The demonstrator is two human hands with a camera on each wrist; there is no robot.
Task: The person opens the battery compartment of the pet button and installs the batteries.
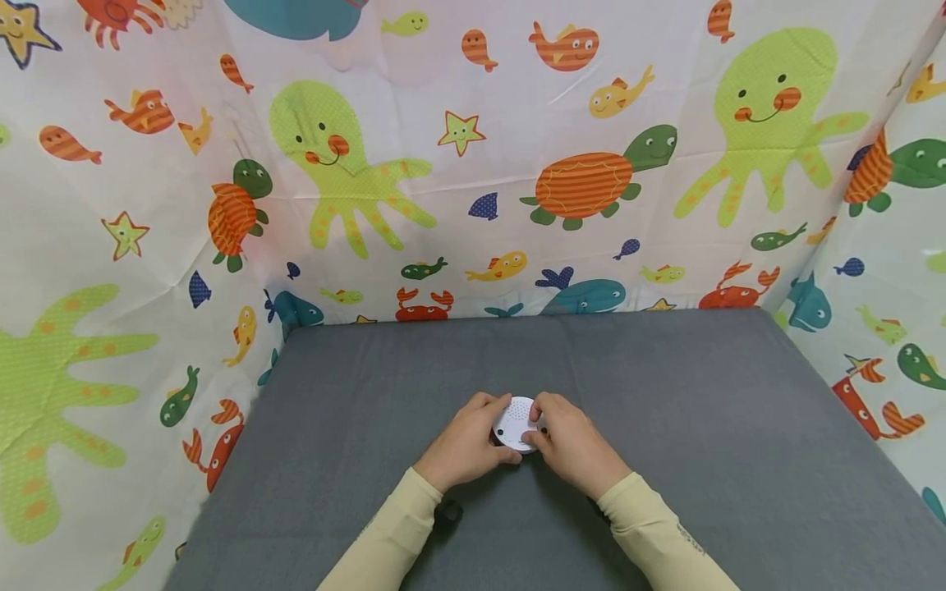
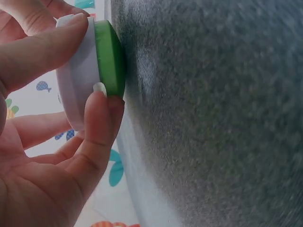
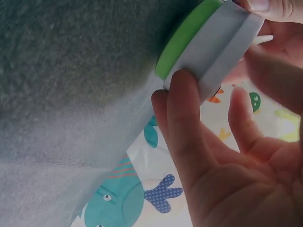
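A small round white puck-shaped device (image 1: 516, 423) with a perforated top and a green base stands on the grey table (image 1: 665, 386). Both hands hold it by its rim. My left hand (image 1: 473, 439) pinches the device (image 2: 85, 75) between thumb and fingers on its left side. My right hand (image 1: 565, 439) pinches the device (image 3: 213, 42) on its right side, the thumb on the white rim. The green base rests against the grey surface in both wrist views.
A cloth with sea-animal prints (image 1: 473, 164) walls the table at the back and on both sides. A small dark object (image 1: 447, 513) lies on the table under my left forearm. Beige sleeves cover both forearms.
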